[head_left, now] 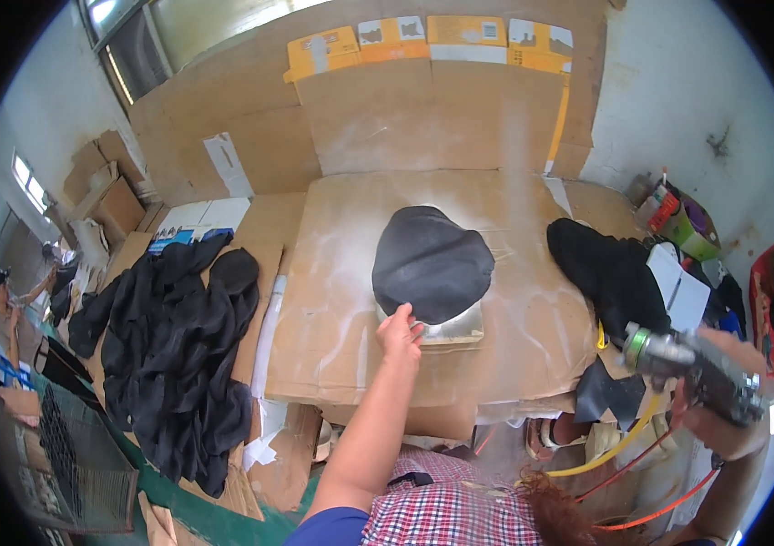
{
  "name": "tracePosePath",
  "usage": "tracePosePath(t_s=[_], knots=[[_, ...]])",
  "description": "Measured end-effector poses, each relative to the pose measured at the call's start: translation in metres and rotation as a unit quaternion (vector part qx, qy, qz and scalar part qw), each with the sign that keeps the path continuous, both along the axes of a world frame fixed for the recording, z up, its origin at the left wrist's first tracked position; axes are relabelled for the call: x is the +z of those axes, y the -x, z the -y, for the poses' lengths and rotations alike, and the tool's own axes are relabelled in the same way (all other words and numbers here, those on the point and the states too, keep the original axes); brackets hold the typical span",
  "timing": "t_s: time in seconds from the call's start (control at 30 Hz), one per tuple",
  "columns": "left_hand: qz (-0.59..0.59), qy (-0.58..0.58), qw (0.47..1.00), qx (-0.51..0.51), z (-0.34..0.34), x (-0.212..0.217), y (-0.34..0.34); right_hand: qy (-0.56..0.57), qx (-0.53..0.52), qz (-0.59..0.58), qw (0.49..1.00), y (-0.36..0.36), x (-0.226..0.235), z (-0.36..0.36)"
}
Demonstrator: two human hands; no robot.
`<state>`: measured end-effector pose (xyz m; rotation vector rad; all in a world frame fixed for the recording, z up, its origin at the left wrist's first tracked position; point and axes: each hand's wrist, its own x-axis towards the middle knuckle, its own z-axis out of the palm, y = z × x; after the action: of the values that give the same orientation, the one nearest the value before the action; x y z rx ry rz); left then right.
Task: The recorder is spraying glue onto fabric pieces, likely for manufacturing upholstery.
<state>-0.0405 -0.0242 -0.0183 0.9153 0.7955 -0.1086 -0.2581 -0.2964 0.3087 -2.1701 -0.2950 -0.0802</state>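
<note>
My left hand (pixel 400 334) pinches the near edge of a flat, rounded black piece of leather-like material (pixel 432 264). The piece lies over a pale block (pixel 456 328) on a cardboard-covered work surface (pixel 314 300), hiding most of that block. Off to the right, my right hand (pixel 731 400) is wrapped round a spray gun (pixel 698 369) with a green ring near its front end. The gun is held well away from the black piece, low at the right side.
A heap of black pieces (pixel 178 355) lies at the left, and more black pieces (pixel 601 273) at the right beside a notebook with a pen (pixel 680 289). Cardboard panels (pixel 387 118) stand behind. Yellow and red hoses (pixel 619 452) run below. Another person (pixel 6 305) is far left.
</note>
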Motion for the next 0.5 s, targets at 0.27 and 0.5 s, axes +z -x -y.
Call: tracePosePath(t_s=[0.27,0.5], knots=[[0.033,0.031,0.999,0.012,0.011,0.004,-0.006,-0.097,-0.07,-0.051,0.992,-0.023,-0.013,-0.001],[0.09,0.136,0.984,0.076,-0.026,0.014,0.004,-0.126,-0.111,-0.068,0.983,-0.056,-0.033,-0.033]])
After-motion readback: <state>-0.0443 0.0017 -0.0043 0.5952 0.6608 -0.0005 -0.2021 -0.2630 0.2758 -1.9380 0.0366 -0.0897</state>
